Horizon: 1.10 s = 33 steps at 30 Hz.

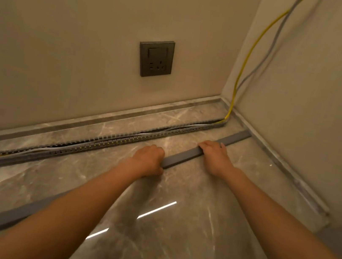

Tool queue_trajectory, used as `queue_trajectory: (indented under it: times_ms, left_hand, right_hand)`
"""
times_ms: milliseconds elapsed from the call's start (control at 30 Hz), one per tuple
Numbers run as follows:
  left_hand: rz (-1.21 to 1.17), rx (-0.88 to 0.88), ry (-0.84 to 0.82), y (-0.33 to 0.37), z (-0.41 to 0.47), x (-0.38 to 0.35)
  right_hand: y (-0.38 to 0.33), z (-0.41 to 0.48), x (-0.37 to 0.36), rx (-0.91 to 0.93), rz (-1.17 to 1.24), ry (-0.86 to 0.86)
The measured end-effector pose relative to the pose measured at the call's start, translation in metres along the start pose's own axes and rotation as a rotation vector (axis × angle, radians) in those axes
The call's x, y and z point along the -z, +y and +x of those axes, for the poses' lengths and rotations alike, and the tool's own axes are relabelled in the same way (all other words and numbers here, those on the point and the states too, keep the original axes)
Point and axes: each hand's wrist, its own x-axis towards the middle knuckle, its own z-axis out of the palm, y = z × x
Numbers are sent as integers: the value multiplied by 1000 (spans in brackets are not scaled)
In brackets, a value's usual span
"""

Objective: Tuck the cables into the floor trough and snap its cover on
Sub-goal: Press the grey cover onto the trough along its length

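Observation:
A slotted grey floor trough (101, 143) runs along the floor parallel to the back wall, from the left edge to the right corner. A yellow cable (246, 58) and a grey cable (264, 61) come down the corner and lie inside the trough. The long grey cover strip (183, 156) lies on the floor in front of the trough, apart from it. My left hand (150, 159) is closed on the cover near its middle. My right hand (215, 156) grips it further right. My left forearm hides part of the strip.
A dark wall socket with a switch (155, 58) sits on the back wall above the trough. A grey skirting (101, 116) lines both walls. The glossy marble floor (171, 240) reflects ceiling lights. The side wall closes the right.

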Motion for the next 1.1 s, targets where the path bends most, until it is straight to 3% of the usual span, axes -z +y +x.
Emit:
queue_trajectory:
  times_ms: [233,367,500,667,933,1100]
  left_hand:
    - [66,281,-220,24,35,22]
    - [-8,281,-71,60,55,23]
    - [-78,187,83,103,82,28]
    - [-31,212,113,115,96,29]
    - [124,210,172,96,110,34]
    - [87,174,183,95,127,29]
  right_hand:
    - [75,39,22,18,-183,78]
    - [93,52,35,80,-177,81]
    - [93,59,42,216,-25,48]
    - [85,69,35,325,130,9]
    - [118,90,42,239,128,111]
    - [117,96,46,274,106,117]
